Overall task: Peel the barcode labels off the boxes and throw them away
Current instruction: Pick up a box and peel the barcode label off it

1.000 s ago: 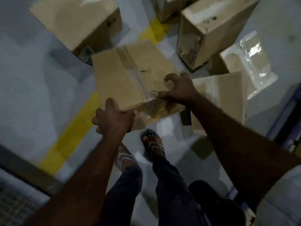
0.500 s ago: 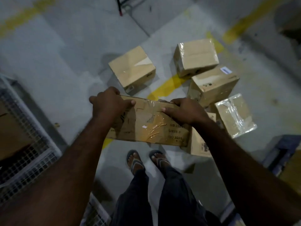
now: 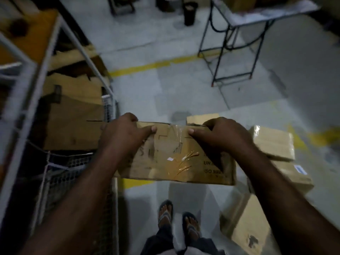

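Your left hand (image 3: 123, 133) and right hand (image 3: 219, 134) are each gripping the flat, creased cardboard box (image 3: 176, 155), glossy wrinkled tape (image 3: 181, 144) crossing its face.

Both arms reach forward; left hand (image 3: 122, 132) and right hand (image 3: 219, 134) each curl closed, thumbs pointing inward toward each other.

Looks like a warehouse or packing area: grey concrete floor (image 3: 184, 96) marked with yellow line (image 3: 147, 67), taped cardboard boxes (image 3: 272, 142) lying about, wire-mesh cage trolley (image 3: 55, 173), metal folding table (image 3: 257, 15).
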`<action>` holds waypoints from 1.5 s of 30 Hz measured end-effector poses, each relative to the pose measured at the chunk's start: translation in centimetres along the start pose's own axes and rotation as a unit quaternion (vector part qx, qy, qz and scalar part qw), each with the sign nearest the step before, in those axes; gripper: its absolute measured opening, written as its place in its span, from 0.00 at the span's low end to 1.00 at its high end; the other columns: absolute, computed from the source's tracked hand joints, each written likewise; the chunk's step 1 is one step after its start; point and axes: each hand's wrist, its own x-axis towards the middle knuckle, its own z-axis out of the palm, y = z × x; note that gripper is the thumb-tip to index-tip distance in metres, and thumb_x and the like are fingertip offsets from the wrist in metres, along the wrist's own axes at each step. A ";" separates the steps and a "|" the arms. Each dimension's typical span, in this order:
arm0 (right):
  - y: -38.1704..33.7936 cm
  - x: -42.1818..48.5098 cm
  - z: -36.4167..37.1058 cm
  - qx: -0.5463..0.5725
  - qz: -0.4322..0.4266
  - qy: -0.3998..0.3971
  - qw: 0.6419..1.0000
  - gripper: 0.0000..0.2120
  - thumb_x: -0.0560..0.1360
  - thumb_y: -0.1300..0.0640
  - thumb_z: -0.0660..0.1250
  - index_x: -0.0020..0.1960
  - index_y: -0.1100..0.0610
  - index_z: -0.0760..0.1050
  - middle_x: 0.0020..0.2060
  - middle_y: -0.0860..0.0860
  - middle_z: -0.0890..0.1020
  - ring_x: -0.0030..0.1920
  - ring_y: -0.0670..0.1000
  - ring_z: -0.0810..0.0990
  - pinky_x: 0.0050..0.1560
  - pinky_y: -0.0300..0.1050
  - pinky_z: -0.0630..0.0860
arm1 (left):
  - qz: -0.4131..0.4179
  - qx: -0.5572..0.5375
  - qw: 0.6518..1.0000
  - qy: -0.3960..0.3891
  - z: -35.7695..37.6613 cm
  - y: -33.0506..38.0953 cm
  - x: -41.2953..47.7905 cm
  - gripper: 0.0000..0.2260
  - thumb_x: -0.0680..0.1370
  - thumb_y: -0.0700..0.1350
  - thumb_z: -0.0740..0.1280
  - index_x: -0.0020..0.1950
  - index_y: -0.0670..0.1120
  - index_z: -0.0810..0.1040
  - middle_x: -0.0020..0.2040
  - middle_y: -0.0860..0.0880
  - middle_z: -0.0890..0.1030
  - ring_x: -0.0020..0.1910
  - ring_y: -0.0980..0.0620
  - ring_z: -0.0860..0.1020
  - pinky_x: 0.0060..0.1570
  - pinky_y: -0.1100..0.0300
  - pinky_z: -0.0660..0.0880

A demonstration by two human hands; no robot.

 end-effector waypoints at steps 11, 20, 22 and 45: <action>-21.6 -4.9 -8.1 -0.059 -0.292 -0.062 0.953 0.34 0.63 0.21 0.61 0.44 0.50 0.83 0.41 0.50 0.84 0.43 0.52 0.82 0.50 0.52 0.81 | -0.172 0.016 0.947 0.271 -17.0 -8.8 -16.6 0.34 0.69 0.74 0.63 0.66 0.52 0.75 0.57 0.44 0.82 0.52 0.42 0.80 0.50 0.49 0.79; -36.4 -15.0 -10.7 -0.021 -0.476 -0.060 0.877 0.30 0.64 0.23 0.63 0.39 0.50 0.83 0.34 0.48 0.84 0.36 0.50 0.83 0.44 0.52 0.83 | -0.290 0.047 0.837 0.462 -25.5 -12.7 -31.5 0.32 0.70 0.73 0.63 0.64 0.52 0.76 0.59 0.44 0.81 0.56 0.40 0.77 0.46 0.52 0.73; -38.4 -16.6 -9.8 -0.016 -0.497 -0.070 0.865 0.31 0.63 0.23 0.63 0.37 0.51 0.83 0.34 0.48 0.84 0.37 0.51 0.84 0.45 0.54 0.83 | -0.309 0.049 0.827 0.467 -26.3 -13.7 -33.4 0.32 0.71 0.73 0.63 0.64 0.52 0.77 0.58 0.45 0.81 0.55 0.40 0.78 0.44 0.53 0.72; -59.4 -26.3 0.6 0.179 -0.601 -0.137 0.767 0.24 0.75 0.42 0.69 0.67 0.50 0.74 0.59 0.49 0.79 0.54 0.48 0.79 0.50 0.48 0.79 | -0.441 -0.027 0.801 0.405 -36.2 -34.7 -41.2 0.31 0.74 0.70 0.61 0.60 0.44 0.80 0.63 0.40 0.78 0.56 0.39 0.76 0.53 0.49 0.74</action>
